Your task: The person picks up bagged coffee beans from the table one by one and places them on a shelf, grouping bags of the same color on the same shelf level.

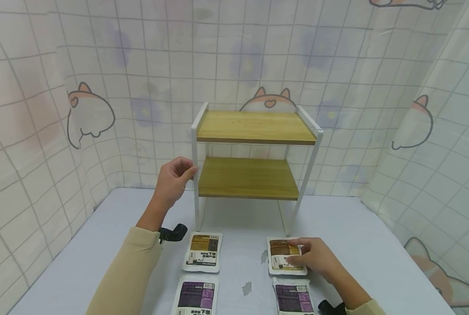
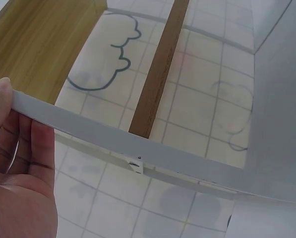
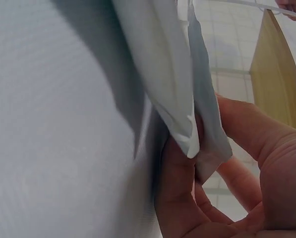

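A small two-tier rack with a white frame and wooden boards [image 1: 254,124] stands on the white table. My left hand [image 1: 172,180] holds the front left post [image 2: 103,128] of this rack, thumb on one side and fingers on the other. Low at the right, my right hand [image 1: 317,258] pinches the right edge of a white pouch with a brown-and-gold label [image 1: 280,249]. Its edge [image 3: 209,124] shows between thumb and fingers in the right wrist view. Just nearer lies a pouch with a purple label [image 1: 293,299].
Left of these lie another gold-labelled pouch [image 1: 203,251] and another purple-labelled pouch [image 1: 196,295]. Grey patches [image 1: 247,288] mark the tabletop [image 1: 234,262] between the two columns. A checked curtain with cartoon animals [image 1: 159,65] surrounds the table's back and sides.
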A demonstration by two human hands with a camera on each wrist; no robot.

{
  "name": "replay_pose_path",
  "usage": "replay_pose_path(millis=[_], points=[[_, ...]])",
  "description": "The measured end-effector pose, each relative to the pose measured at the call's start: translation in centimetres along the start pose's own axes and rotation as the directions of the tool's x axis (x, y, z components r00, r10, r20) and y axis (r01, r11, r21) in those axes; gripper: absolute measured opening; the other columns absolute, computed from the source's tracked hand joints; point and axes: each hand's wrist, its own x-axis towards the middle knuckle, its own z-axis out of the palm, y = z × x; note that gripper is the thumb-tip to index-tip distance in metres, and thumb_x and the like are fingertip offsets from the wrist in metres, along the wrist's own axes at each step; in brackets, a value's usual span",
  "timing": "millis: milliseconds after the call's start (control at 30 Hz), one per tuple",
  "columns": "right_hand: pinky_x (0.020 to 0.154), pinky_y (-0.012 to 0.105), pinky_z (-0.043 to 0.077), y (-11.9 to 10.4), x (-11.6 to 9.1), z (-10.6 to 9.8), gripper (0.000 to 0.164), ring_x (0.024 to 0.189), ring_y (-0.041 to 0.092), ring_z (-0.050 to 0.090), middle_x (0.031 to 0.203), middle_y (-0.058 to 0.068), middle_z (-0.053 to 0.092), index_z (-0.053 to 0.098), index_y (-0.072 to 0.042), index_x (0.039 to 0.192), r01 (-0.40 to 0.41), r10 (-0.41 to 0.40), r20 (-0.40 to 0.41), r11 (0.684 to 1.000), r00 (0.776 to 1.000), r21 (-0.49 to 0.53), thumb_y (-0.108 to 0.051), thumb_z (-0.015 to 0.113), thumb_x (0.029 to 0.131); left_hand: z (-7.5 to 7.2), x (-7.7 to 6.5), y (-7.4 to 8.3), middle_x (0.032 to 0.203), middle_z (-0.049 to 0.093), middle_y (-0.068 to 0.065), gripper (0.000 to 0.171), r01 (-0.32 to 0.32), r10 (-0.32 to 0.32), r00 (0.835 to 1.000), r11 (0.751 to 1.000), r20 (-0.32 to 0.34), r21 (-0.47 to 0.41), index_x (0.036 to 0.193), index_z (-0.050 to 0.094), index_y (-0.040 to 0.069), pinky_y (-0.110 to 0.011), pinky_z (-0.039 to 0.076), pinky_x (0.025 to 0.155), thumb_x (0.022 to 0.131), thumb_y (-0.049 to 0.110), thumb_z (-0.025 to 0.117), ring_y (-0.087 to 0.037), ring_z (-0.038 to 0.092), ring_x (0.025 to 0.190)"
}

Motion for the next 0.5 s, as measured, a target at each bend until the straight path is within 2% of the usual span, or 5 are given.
replay_pose_path(millis=[167, 400, 500], points=[[0.060, 0.032, 0.041, -0.03, -0.04, -0.12, 0.062, 0.081, 0.021, 0.050, 0.093, 0.010, 0.059, 0.074, -0.015, 0.125, -0.005, 0.005, 0.000, 1.000, 1.000, 0.004, -0.029, 0.095, 0.069, 0.00, 0.02, 0.03, 0.099, 0.065, -0.014, 0.026, -0.011, 0.011, 1.000, 1.000, -0.001, -0.002, 0.107, 0.068, 0.001, -0.019, 0.053, 0.077, 0.098, 0.026, 0.070, -0.018, 0.060, 0.086], [0.069, 0.032, 0.051, -0.23, -0.29, -0.29, 0.058, 0.094, 0.023, 0.058, 0.112, 0.012, 0.069, 0.074, -0.014, 0.125, -0.014, 0.014, 0.012, 0.999, 1.000, 0.041, -0.029, 0.093, 0.072, -0.01, -0.08, 0.12, 0.101, 0.066, -0.014, 0.027, -0.001, 0.001, 1.000, 1.000, -0.001, -0.001, 0.109, 0.068, 0.001, -0.018, 0.053, 0.078, 0.098, 0.026, 0.071, -0.017, 0.060, 0.088], [0.071, 0.032, 0.051, -0.02, -0.30, -0.18, 0.056, 0.092, 0.022, 0.060, 0.110, 0.011, 0.070, 0.074, -0.014, 0.125, -0.025, 0.023, 0.023, 0.996, 0.999, 0.085, -0.027, 0.093, 0.073, -0.01, -0.10, 0.16, 0.101, 0.066, -0.013, 0.027, -0.002, 0.002, 1.000, 1.000, -0.001, -0.004, 0.109, 0.068, 0.001, -0.018, 0.053, 0.078, 0.098, 0.026, 0.070, -0.016, 0.061, 0.088]])
